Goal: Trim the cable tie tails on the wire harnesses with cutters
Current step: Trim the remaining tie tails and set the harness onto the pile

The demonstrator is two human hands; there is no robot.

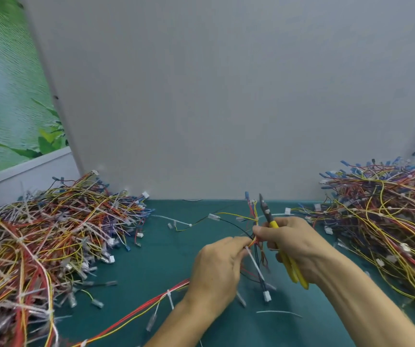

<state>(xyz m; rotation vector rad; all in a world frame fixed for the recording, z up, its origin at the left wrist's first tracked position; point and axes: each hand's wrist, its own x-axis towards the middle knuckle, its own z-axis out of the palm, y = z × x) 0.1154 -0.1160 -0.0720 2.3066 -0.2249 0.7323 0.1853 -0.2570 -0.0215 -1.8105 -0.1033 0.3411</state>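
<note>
yellow cutters (273, 224) in right hand (299, 244)

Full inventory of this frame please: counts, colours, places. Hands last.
left harness pile: 1, multicolour, mat's left side
right harness pile: 1, multicolour, mat's right side
held harness: 1, red/yellow/black, between both hands
tie tail: 1, white, on held harness, below fingers
cutters: 1, yellow handles, in right hand
loose harness: 1, red/yellow, mat, front left
stray wire: 1, white tie on it, mid-mat
cut tail: 1, white, mat, front
mat: 1, teal, bench top
partition: 1, grey, behind mat
leaf poster: 1, green, far left
left hand: 1, pinches held harness
right hand: 1, grips cutters, fingertips on held harness
</note>
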